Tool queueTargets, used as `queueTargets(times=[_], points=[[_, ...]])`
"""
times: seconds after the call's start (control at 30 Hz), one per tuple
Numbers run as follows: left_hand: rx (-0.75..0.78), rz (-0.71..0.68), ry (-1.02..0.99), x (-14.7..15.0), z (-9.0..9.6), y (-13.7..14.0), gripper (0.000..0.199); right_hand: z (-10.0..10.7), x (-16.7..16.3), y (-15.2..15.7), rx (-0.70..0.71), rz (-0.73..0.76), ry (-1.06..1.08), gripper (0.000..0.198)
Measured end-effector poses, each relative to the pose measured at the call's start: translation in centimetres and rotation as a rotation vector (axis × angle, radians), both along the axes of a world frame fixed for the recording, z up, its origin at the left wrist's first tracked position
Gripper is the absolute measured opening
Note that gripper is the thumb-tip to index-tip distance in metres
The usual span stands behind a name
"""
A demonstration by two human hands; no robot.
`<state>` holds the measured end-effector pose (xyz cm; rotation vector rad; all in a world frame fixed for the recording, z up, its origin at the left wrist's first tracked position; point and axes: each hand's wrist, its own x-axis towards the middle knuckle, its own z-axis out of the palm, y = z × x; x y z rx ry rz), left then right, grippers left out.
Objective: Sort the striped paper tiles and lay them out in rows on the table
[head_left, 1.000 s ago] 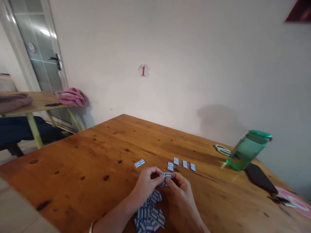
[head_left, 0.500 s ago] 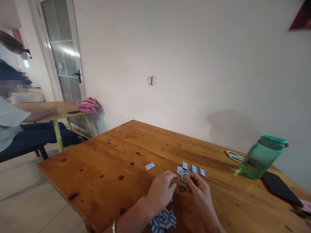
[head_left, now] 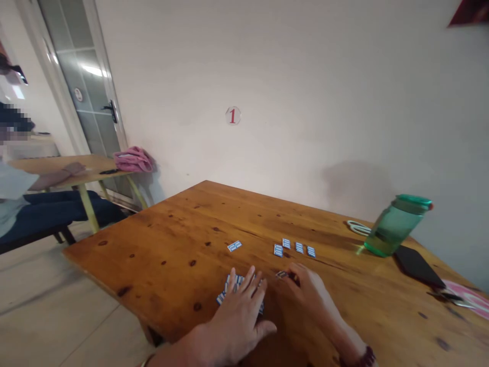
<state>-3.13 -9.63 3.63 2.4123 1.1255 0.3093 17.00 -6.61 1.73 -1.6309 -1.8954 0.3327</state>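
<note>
Fingers spread, my left hand [head_left: 242, 311] lies over a pile of small blue-and-white cards [head_left: 222, 298] and covers most of it. To its right, my right hand [head_left: 311, 290] pinches a small card [head_left: 281, 274] by its edge, just above or on the wooden table [head_left: 160, 229]. Beyond the hands, several blue-and-white stacks sit in a loose group, among them a left stack [head_left: 278, 250] and a right stack [head_left: 311, 252]. A single card or pair of cards [head_left: 234, 246] lies apart, farther left. The print on the cards is too small to read.
At the right stand a green bottle [head_left: 399, 224], a white coiled cable [head_left: 357, 228], a black flat case [head_left: 418, 267] and scissors [head_left: 451, 298] on a pink item [head_left: 471, 298]. A seated person's arm [head_left: 57, 176] rests on another table [head_left: 95, 163] with a pink cloth [head_left: 133, 159].
My left hand has moved off the held cards and down onto the pile, spreading flat. My right hand has come lower, nearer the table. The view has shifted slightly.
</note>
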Motion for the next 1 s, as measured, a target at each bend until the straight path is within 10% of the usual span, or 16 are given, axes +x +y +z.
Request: queueTargets(times=[1.0], points=[[-0.102,0.196,0.080,6.7,-2.6,1.2,0.075,-1.5,0.5,-0.1,-0.090,0.065,-0.074,0.016]])
